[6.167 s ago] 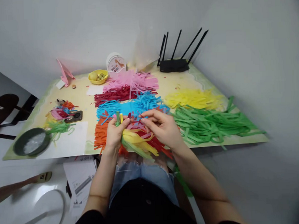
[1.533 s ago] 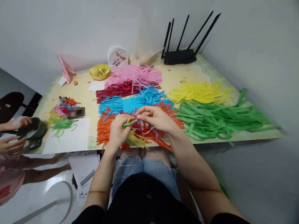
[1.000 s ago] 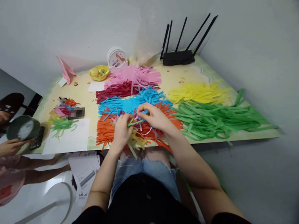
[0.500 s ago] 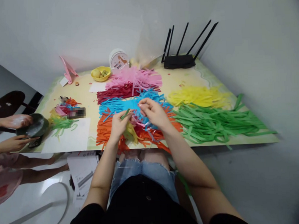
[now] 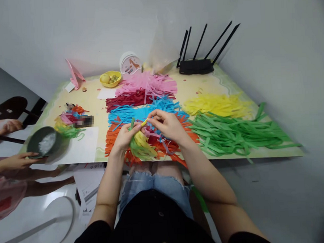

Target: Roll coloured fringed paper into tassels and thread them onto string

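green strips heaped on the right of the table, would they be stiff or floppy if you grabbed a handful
The green strips would probably be floppy, since they lie in loose bends and curls. They are likely light for the heap's size, as each looks thin and flat. Lifting a few may drag others along, because they overlap and cross.

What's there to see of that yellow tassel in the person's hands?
The yellow tassel is a loose bunch of thin, paper-like strips, with pale green strands at its left. A narrow yellow end sticks up from the left hand, and the right hand pinches its tip. The strips fan downward over orange ones. Any knot is hidden.
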A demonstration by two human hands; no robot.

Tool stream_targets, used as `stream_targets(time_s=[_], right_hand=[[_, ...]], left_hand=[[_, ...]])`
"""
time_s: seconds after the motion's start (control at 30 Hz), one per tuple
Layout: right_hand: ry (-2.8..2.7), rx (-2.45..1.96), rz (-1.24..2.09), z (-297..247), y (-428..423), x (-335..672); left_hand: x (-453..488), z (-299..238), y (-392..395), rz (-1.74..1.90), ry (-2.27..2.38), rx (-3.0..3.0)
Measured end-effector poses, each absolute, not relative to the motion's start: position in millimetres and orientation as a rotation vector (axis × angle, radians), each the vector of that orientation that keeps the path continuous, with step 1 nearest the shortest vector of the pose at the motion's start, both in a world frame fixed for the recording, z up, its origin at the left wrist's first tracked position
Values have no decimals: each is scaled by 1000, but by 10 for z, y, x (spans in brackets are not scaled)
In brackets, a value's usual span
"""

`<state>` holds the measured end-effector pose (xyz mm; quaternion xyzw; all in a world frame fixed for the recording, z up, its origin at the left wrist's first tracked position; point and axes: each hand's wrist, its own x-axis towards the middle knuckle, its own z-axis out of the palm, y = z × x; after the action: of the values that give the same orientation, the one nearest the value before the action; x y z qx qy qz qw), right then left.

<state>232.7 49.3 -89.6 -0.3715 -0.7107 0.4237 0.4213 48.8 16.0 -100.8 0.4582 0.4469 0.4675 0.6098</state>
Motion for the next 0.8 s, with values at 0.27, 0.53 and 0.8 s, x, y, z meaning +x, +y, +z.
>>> stream_targets(time_s=[0.27, 0.53, 0.8], right_hand=[[-1520, -905, 1125, -994, 208, 2233], [-1528, -948, 1148, -1025, 210, 2189], [-1362, -874, 1386, -1073, 269, 2172]], left_hand=[[578, -1042, 94, 1367, 1244, 1115], [621, -1000, 36, 1380, 1343, 1433], [621, -1080, 25, 1376, 1517, 1837]])
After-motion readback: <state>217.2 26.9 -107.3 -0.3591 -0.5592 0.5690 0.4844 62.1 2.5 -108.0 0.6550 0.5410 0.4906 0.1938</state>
